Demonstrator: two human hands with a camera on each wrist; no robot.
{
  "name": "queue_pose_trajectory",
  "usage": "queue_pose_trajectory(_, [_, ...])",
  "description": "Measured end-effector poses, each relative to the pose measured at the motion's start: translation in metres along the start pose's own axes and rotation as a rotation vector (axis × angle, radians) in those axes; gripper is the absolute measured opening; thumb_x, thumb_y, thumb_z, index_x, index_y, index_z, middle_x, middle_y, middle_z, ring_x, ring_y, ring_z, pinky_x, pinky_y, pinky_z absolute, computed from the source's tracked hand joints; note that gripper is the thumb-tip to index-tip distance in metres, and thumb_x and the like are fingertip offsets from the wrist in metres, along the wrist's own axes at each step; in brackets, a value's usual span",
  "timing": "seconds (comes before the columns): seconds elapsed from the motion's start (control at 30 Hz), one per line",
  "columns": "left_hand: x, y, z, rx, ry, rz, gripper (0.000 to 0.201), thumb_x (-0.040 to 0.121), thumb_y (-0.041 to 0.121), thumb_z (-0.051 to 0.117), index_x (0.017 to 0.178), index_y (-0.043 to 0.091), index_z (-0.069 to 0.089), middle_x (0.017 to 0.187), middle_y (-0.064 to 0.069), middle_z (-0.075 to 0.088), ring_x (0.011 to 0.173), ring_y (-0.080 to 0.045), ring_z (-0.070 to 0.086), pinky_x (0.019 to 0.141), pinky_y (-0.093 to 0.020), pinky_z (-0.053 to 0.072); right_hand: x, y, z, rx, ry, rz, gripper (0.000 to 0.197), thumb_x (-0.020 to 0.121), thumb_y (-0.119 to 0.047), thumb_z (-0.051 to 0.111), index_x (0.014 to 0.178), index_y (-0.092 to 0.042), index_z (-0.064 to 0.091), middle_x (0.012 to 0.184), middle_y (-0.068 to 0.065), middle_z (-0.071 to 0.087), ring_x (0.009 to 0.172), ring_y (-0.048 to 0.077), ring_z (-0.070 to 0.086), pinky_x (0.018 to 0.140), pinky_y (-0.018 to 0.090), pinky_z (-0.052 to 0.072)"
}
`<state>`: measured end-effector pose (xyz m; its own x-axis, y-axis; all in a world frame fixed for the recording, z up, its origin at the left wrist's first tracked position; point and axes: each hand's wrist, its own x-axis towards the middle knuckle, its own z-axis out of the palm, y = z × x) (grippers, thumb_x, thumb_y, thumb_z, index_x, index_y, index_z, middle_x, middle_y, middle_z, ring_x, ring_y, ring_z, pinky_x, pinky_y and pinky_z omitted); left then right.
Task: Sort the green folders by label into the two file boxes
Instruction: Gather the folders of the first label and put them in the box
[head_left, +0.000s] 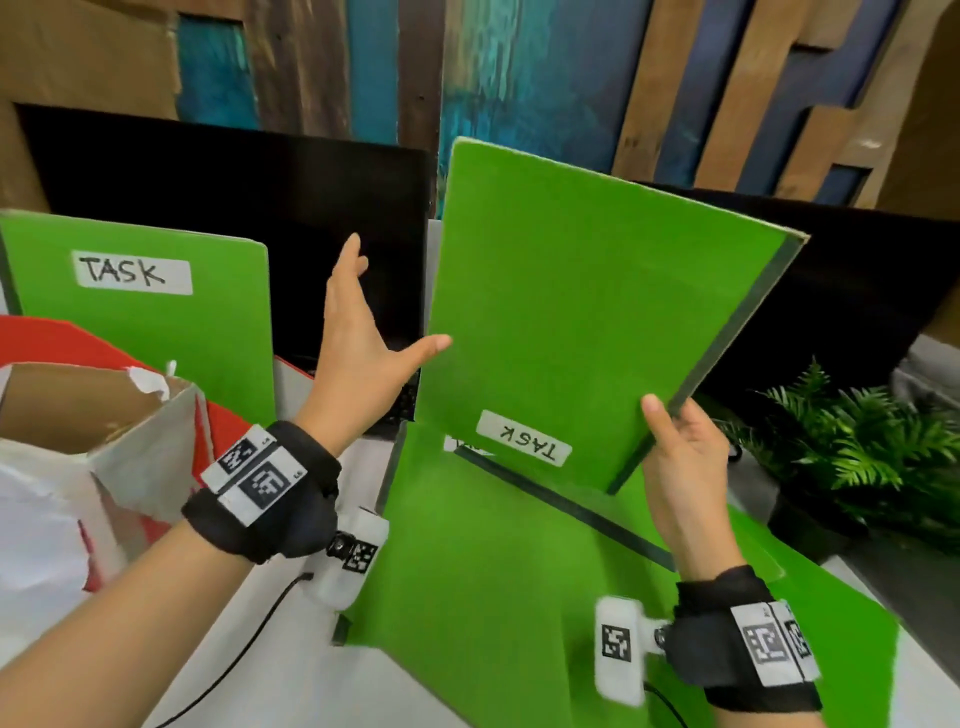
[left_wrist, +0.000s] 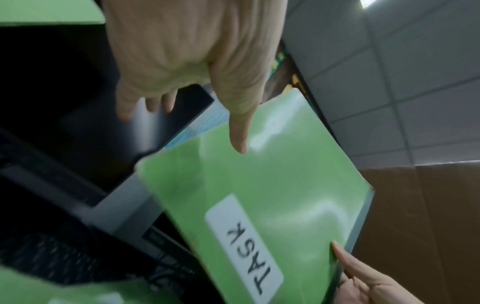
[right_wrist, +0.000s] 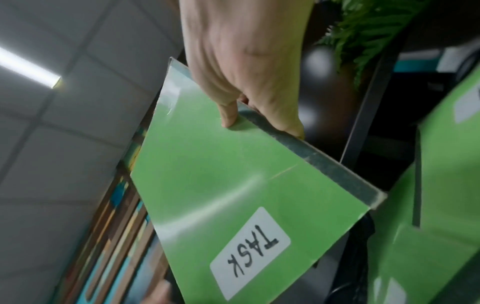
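Two folders read "TASK": right hand (head_left: 684, 467) pinches the raised folder (head_left: 587, 312); left hand (head_left: 358, 343) spread beside it.

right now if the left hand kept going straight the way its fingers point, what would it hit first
Probably the black monitor behind it: the open left hand points up and away toward the dark screen. Its thumb reaches toward the held green folder, but depth is unclear.

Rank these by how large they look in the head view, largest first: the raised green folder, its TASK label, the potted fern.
1. Raised green folder
2. Potted fern, partly cut off by the frame edge
3. TASK label
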<state>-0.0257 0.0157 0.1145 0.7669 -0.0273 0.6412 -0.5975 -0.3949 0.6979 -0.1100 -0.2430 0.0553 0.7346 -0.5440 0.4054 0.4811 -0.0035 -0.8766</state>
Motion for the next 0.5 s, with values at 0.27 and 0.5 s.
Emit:
queue_pose_trajectory(0.27, [-0.028,-0.033,0.03,-0.513,-0.476,-0.604,0.049,0.084,0.012,0.07,0.127,0.015,0.048,0.12,-0.01,0.067,0.11,-0.026,0.065,0.101,-0.048,0.047,0.0,0.0,0.004,0.487,0.02,0.294,0.01,0.094,-0.01,0.052,0.094,-0.015,0.06,0.121,0.019,0.057,0.119,0.031,0.054,0.109,0.06,0.036])
queue_pose_trajectory(0.5, [-0.037,-0.027,0.037,-0.544,-0.274,-0.419,0.014,0.094,0.003,0.053,0.085,0.005,0.064,0.091,-0.013,0.073,0.062,-0.004,0.069,0.064,-0.027,0.061,-0.003,0.007,0.015,0.153,0.181,0.249,0.026,0.094,-0.005,0.057,0.117,-0.015,0.054,0.111,0.003,0.057,0.102,0.016,0.058,0.096,0.045,0.05])
